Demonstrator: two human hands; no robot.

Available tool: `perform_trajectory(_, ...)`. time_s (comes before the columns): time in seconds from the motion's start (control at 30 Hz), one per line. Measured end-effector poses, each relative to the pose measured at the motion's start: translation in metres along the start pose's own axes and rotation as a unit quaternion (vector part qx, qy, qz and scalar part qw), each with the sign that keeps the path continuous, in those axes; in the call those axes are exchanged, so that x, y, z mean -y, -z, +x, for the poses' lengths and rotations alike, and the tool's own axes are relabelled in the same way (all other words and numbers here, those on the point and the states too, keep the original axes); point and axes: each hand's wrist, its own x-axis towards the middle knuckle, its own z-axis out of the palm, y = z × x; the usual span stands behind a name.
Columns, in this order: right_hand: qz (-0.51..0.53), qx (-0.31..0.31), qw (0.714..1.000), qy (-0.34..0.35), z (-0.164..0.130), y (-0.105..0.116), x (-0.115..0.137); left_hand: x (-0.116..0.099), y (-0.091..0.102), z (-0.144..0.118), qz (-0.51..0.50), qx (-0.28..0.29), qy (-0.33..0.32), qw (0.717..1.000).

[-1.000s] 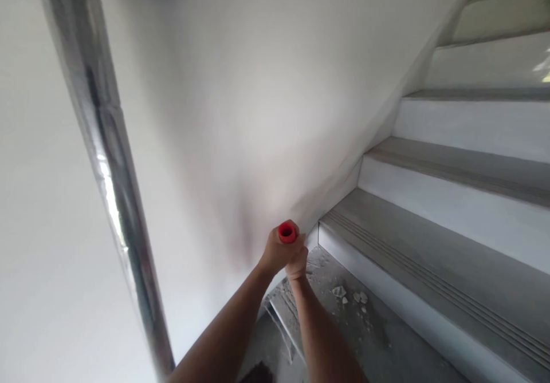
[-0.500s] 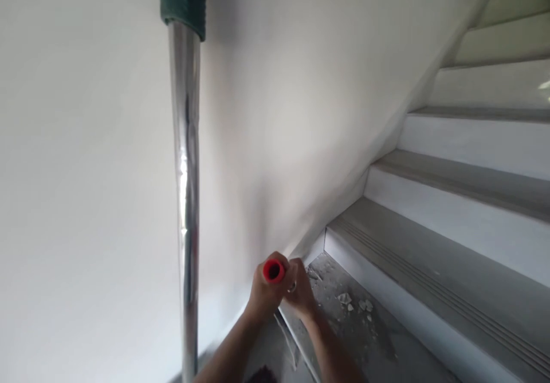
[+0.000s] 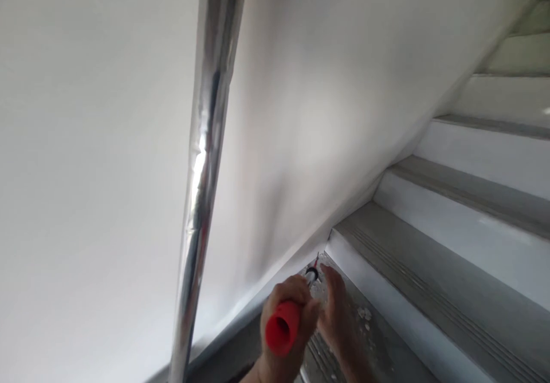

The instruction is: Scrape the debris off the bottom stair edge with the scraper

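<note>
My left hand [image 3: 290, 291] is closed around a long-handled tool with a hollow red grip end [image 3: 282, 328] that points up toward me. Beyond the fist a short length of its metal shaft [image 3: 310, 277] shows, with a dark ring and a thin red piece near the floor corner. What kind of tool it is, I cannot make out. Beside the shaft, my right hand [image 3: 337, 308] is apart from the grip, its fingers stretched toward the lower end and slightly blurred.
White crumbs and chips [image 3: 364, 314] lie on the grey floor at the foot of the stairs. Grey-topped steps [image 3: 387, 257] rise to the right. A shiny metal pole [image 3: 206, 142] stands in front of the white wall [image 3: 107, 142] on the left.
Both hands were together on the tool. Now the right hand is off it, lower by the shaft, and the red end appears larger and nearer. The view has shifted.
</note>
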Motion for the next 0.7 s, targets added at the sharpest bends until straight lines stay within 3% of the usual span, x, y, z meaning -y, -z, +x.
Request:
perform_trajectory(0.07, -0.006, -0.023, 0.998, 0.054, -0.003, 0.015, 0.006, 0.015, -0.021, -0.014, -0.037, -0.019, -0.015, 0.999)
perform_trajectory(0.17, -0.075, 0.042, 0.996, -0.006, 0.000, 0.022, -0.016, 0.053, -0.038, -0.044, -0.018, -0.027, 0.039, 0.999)
perform_trajectory(0.2, -0.086, 0.090, 0.992, -0.026, 0.002, 0.021, -0.029, 0.069, -0.039, -0.054, -0.014, -0.034, 0.026, 0.999)
perform_trajectory(0.27, -0.087, 0.171, 0.981, -0.040, 0.008, 0.015, -0.052, 0.096, -0.034, -0.070, 0.023, -0.011, -0.069, 0.997)
perform_trajectory(0.3, -0.087, 0.194, 0.976, -0.041, 0.011, 0.011, -0.060, 0.104, -0.029, -0.075, 0.054, 0.012, -0.049, 0.997)
perform_trajectory(0.33, -0.091, 0.208, 0.973, -0.041, 0.014, 0.007, -0.064, 0.108, -0.024, -0.077, 0.075, 0.017, 0.012, 0.997)
perform_trajectory(0.4, -0.114, 0.221, 0.967, -0.048, 0.021, 0.001, -0.061, 0.103, -0.014, -0.074, 0.092, 0.022, 0.108, 0.990)
perform_trajectory(0.47, -0.136, 0.243, 0.959, -0.054, 0.025, -0.001, -0.043, 0.087, -0.005, -0.070, 0.088, 0.010, 0.152, 0.984)
perform_trajectory(0.6, -0.120, 0.305, 0.944, -0.038, 0.020, 0.005, -0.003, 0.057, 0.013, -0.075, 0.102, -0.027, 0.140, 0.984)
perform_trajectory(0.7, -0.114, 0.327, 0.938, -0.022, 0.017, 0.009, -0.003, 0.055, 0.019, -0.075, 0.128, 0.013, 0.113, 0.985)
